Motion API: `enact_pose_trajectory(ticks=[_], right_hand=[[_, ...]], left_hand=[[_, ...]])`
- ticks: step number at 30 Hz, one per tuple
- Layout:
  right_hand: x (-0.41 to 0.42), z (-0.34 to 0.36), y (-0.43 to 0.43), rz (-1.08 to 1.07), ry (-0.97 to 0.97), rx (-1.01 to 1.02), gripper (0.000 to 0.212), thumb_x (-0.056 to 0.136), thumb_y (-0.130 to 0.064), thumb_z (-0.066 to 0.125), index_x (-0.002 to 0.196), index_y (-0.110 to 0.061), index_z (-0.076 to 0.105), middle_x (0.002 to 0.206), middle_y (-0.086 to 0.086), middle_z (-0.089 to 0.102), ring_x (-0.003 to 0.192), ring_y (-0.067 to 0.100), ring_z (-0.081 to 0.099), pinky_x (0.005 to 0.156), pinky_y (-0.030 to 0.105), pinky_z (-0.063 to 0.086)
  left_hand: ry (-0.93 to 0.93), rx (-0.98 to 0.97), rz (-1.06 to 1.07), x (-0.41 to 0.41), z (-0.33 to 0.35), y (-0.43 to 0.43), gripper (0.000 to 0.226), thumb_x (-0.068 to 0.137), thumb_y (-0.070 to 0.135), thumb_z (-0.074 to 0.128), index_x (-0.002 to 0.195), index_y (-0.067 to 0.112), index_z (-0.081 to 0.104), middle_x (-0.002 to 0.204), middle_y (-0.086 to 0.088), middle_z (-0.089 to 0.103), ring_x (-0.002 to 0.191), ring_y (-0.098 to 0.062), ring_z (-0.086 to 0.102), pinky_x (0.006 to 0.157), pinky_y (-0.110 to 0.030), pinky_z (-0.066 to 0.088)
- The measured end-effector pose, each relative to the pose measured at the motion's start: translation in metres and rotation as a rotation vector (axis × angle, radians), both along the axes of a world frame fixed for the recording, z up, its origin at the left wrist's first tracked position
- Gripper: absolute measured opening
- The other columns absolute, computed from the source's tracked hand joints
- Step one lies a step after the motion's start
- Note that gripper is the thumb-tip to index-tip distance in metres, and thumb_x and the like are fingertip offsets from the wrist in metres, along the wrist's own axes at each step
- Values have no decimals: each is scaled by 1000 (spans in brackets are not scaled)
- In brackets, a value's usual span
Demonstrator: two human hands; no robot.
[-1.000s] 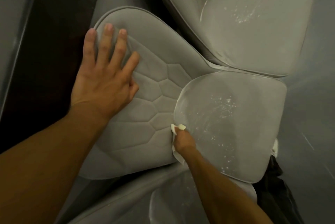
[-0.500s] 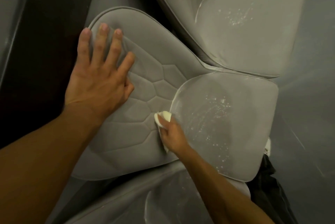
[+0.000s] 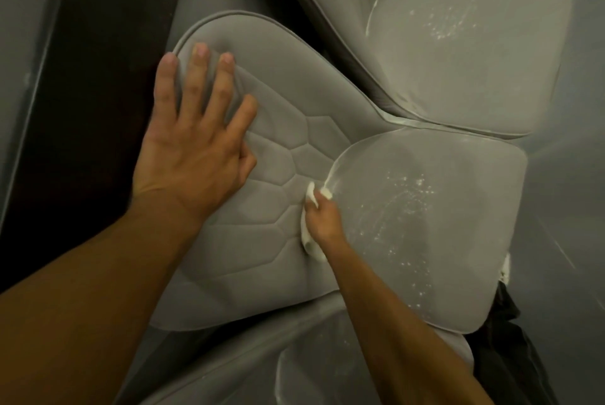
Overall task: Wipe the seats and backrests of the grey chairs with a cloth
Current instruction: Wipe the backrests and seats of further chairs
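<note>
I look straight down on a grey chair. Its quilted backrest (image 3: 262,257) has hexagon stitching, and its smooth seat (image 3: 425,231) carries pale specks and smears. My left hand (image 3: 193,146) lies flat with straight fingers on the upper part of the backrest. My right hand (image 3: 322,221) grips a small white cloth (image 3: 309,239) and presses it into the seam where backrest meets seat. Most of the cloth is hidden under the hand.
A second grey chair (image 3: 458,54) with a speckled seat stands close behind, touching the first. Part of a third grey chair (image 3: 311,368) shows at the bottom. A dark strip (image 3: 91,110) runs along the left. Grey floor (image 3: 563,208) lies to the right.
My right hand with the cloth has slid left and up along the seat's edge into the seam by the backrest. My left hand has stayed flat on the backrest.
</note>
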State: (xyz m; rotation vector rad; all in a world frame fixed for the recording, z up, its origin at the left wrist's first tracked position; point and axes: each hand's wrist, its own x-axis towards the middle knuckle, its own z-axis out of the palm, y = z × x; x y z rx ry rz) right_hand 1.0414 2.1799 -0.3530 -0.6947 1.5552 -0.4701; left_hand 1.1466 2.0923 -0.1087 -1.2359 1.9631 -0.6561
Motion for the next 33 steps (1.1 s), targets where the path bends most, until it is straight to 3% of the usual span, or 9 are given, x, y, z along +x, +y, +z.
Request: enact_pose_trajectory(ticks=[3, 6, 11, 15, 17, 21, 27, 33], right_hand=[[4, 29, -30, -127, 9, -239, 44, 105, -23, 45, 149, -21, 43, 154, 6, 41, 141, 19, 36, 103, 7, 18], [0, 23, -23, -34, 111, -348, 45, 105, -30, 45, 149, -27, 42, 150, 6, 46, 133, 19, 45, 106, 16, 30], [-12, -39, 29, 296, 109, 162, 46, 105, -43, 39, 137, -13, 52, 144, 15, 52, 132, 30, 48, 110, 31, 31], [-31, -56, 52, 638, 188, 278, 56, 105, -48, 30, 141, -7, 46, 145, 20, 48, 133, 35, 47, 114, 39, 32], [-32, -55, 49, 701, 210, 239, 51, 105, -43, 33, 140, -9, 48, 144, 21, 49, 131, 36, 48, 112, 40, 35], [-13, -46, 23, 498, 214, 96, 37, 103, -24, 45, 134, -8, 56, 136, 23, 55, 125, 39, 52, 107, 38, 38], [0, -26, 22, 180, 167, 97, 42, 106, -37, 38, 134, -13, 58, 137, 17, 57, 125, 35, 53, 109, 34, 36], [-32, -17, 85, 385, 70, 79, 39, 104, -31, 45, 141, -21, 54, 142, 9, 55, 130, 28, 51, 108, 22, 30]], left_hand=[[-5, 0, 12, -1, 1, 0, 72, 96, 56, 2, 160, 23, -3, 164, -25, -17, 152, -49, -10, 123, -62, 0], [-5, 0, 13, -1, 1, -1, 74, 96, 58, 3, 161, 23, -3, 164, -25, -17, 152, -49, -11, 123, -62, 0], [-1, 15, 10, 0, 2, -1, 73, 97, 57, 1, 161, 22, -4, 164, -25, -19, 151, -50, -12, 123, -64, 2], [13, 21, 12, 0, 1, -1, 72, 97, 56, 1, 161, 23, -3, 165, -24, -17, 151, -50, -10, 122, -64, 3], [16, 17, 3, 1, 0, -1, 71, 97, 56, 2, 160, 23, -3, 165, -24, -17, 151, -50, -9, 122, -64, 1], [23, 4, -5, 2, -1, -1, 71, 97, 56, 4, 160, 23, -2, 165, -24, -16, 152, -50, -9, 123, -64, 3], [13, -3, -12, 3, -1, 0, 72, 97, 56, 2, 160, 21, -3, 165, -24, -16, 152, -49, -8, 123, -63, 5], [-16, -2, -16, 2, -2, 0, 74, 97, 58, 2, 160, 22, -6, 163, -25, -20, 151, -50, -12, 123, -64, 2]])
